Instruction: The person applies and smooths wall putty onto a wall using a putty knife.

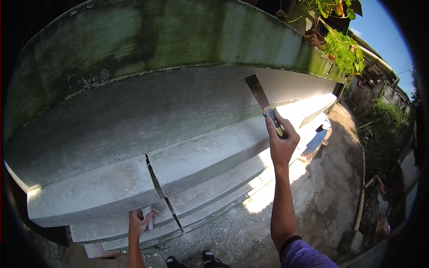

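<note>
My right hand (282,136) is closed round the handle of a putty knife (258,91). Its flat blade, brownish toward the tip, points up and left in front of the grey wall (178,94); the handle is black and yellow. Lower down on the left, my left hand (139,222) pinches a small whitish flat piece (148,217) whose kind I cannot make out. That hand is just under the front edge of the upper grey concrete ledge (94,190), by the step below it. A dark gap (155,176) separates this ledge from the longer one to its right.
Above the wall runs a mossy green concrete band (187,33) with plants (339,51) at its right end. A blue rounded object (316,142) leans by the far steps. Rough concrete ground (313,205) lies right, with a bamboo pole (361,196) along it. My feet (208,255) are below.
</note>
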Available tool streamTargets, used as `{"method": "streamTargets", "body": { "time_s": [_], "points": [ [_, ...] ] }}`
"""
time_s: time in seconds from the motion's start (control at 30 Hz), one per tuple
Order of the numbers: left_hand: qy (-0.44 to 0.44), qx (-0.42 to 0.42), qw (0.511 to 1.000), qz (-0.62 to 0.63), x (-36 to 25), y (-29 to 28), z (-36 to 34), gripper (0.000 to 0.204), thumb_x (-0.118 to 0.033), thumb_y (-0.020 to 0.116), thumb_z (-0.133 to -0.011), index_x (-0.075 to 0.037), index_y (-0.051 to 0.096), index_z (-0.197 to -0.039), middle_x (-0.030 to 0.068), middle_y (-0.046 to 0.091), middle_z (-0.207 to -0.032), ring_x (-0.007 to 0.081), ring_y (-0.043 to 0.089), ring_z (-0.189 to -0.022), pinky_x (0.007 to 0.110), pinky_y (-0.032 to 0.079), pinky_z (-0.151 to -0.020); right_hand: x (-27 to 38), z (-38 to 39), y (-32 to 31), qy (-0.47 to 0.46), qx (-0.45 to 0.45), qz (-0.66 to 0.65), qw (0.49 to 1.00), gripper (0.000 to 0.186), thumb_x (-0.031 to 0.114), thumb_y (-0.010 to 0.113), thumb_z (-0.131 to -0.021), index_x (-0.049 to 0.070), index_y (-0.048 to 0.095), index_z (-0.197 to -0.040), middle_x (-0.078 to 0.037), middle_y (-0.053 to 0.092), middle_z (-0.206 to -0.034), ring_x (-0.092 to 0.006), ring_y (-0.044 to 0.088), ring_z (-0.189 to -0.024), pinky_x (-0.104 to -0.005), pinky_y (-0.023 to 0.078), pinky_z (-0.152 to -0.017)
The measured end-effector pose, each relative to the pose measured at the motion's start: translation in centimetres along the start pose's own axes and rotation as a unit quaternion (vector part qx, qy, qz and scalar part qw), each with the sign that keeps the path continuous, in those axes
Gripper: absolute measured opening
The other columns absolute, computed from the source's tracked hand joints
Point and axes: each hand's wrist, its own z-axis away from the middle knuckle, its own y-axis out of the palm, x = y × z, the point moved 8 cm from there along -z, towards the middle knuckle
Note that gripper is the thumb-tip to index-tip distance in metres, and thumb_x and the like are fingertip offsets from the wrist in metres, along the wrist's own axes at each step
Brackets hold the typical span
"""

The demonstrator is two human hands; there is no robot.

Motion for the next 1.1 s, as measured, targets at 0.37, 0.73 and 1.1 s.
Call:
{"method": "streamTargets", "body": {
  "time_s": [0.37, 0.73, 1.1],
  "points": [
    [0.009, -0.012, 1.0, -0.021, 0.0, -0.2, 0.0, 0.028, -0.002, 0.064, -0.089, 0.006, 0.053, -0.113, 0.0221, 0.072, -0.096, 0.0254, 0.07, -0.079, 0.039, 0.055, -0.077, 0.0, -0.1, -0.5, -0.054, -0.075, 0.019, 0.996, 0.031, 0.009, 0.076, -0.088, -0.002, 0.071, -0.117, -0.007, 0.069, -0.083, -0.0097, 0.06, -0.075, -0.0243, 0.048, -0.069],
    [0.041, -0.051, 0.994, -0.09, 2.2, -2.0, 0.2, 0.037, -0.004, 0.067, -0.088, 0.004, 0.047, -0.119, 0.0205, 0.07, -0.096, 0.0269, 0.069, -0.079, 0.038, 0.054, -0.077, -0.5, 0.2, 1.1, -0.016, -0.111, -0.059, 0.992, 0.03, 0.009, 0.075, -0.089, -0.003, 0.071, -0.116, -0.008, 0.069, -0.085, -0.0112, 0.063, -0.078, -0.0248, 0.05, -0.072],
    [-0.001, -0.03, 0.997, -0.066, 0.7, -0.7, -0.1, 0.041, -0.001, 0.067, -0.087, 0.002, 0.044, -0.121, 0.0182, 0.069, -0.097, 0.0258, 0.07, -0.082, 0.038, 0.055, -0.078, 0.0, -1.0, 1.2, 0.003, -0.111, -0.036, 0.993, 0.033, 0.009, 0.076, -0.088, -0.005, 0.069, -0.117, -0.01, 0.071, -0.091, -0.0122, 0.064, -0.082, -0.0258, 0.051, -0.076]
  ]
}}
